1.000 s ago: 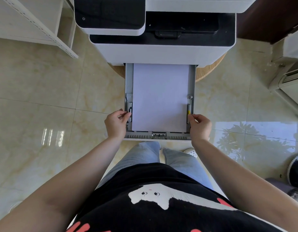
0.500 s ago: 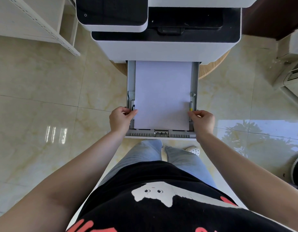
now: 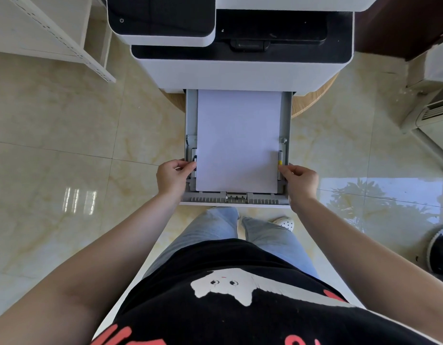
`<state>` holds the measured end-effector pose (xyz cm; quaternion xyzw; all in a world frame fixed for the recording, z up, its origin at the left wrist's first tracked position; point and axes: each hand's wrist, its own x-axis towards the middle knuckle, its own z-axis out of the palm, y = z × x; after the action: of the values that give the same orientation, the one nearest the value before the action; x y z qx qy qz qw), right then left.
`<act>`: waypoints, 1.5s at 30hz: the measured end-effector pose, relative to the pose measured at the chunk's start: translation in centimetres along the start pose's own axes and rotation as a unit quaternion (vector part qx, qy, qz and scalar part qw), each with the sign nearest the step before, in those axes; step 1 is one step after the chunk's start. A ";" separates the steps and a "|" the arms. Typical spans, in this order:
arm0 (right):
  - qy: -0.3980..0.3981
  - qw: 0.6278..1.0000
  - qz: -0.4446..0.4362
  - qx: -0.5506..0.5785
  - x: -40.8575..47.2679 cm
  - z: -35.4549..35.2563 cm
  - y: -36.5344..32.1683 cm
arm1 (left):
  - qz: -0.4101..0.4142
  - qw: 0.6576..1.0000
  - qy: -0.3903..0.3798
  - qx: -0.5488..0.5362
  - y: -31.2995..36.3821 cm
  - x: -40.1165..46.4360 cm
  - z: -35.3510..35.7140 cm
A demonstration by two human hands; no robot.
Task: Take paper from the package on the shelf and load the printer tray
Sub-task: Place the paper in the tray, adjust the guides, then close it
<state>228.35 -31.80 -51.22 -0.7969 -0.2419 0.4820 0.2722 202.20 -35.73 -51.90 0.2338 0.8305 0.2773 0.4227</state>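
While one paper stack [image 3: 238,140] is lying in tray [image 3: 287,115] (pulled out), left hand [image 3: 172,176] and right hand [image 3: 301,181] are pinching two side guides.

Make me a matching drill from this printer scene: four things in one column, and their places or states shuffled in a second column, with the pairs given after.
Things
1. paper
2. tray
3. left hand
4. right hand

Places or states
A. pulled out of the printer
B. at the side guide with the yellow mark
C. lying flat in the tray
D. at the tray's other side guide

Pairs: 1-C, 2-A, 3-D, 4-B
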 end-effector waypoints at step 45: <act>-0.224 0.927 0.238 0.185 -4.9 -2.1 6.6 | -0.243 0.903 -0.270 -0.229 -5.3 -8.4 2.5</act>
<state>228.95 -40.24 -51.67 -0.6376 -0.0069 0.7350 0.2308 207.94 -44.18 -51.77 -0.0125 0.6293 0.2753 0.7267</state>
